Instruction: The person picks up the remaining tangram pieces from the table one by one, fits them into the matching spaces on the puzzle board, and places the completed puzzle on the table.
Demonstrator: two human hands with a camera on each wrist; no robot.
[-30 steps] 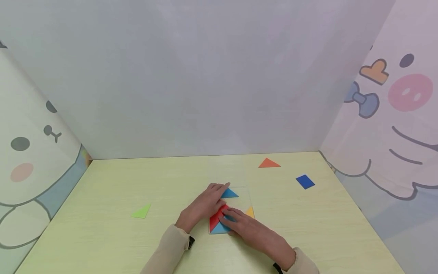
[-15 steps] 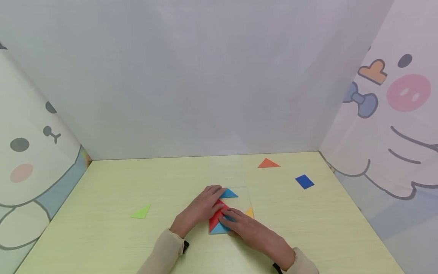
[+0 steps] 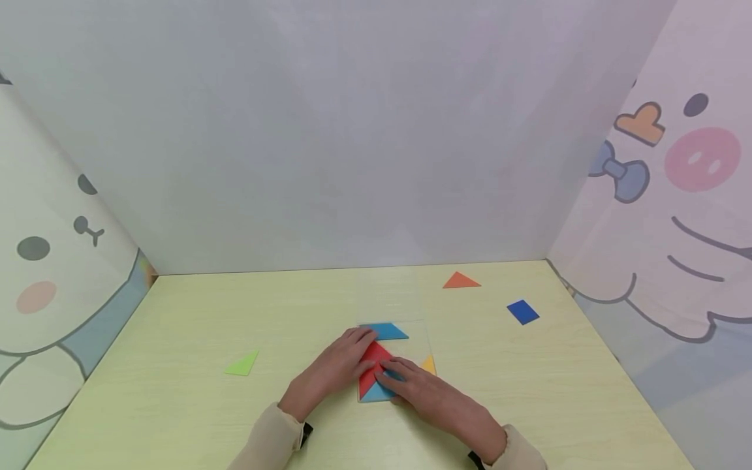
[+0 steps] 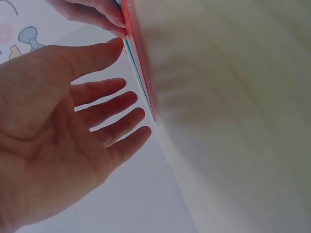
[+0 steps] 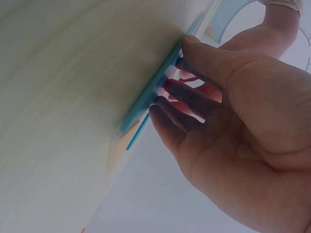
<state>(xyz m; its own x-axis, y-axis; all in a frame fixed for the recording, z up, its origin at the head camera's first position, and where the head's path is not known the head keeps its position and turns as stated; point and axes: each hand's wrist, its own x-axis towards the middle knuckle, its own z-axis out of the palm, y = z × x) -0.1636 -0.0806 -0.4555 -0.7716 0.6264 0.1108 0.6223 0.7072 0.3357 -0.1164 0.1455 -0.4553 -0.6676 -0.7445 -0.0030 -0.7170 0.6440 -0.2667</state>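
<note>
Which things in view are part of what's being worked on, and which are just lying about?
Likely in the job:
- red piece, by the left hand
- nearer light blue piece, by the right hand
- farther light blue piece
- yellow piece
- clear panel

Lying apart, possibly same set:
- green triangle
- orange triangle
- dark blue piece

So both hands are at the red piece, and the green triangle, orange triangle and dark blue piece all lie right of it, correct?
No: the head view shows the green triangle left of the red piece. The rest holds: the left hand and right hand are at it; the orange triangle and dark blue piece lie right.
</note>
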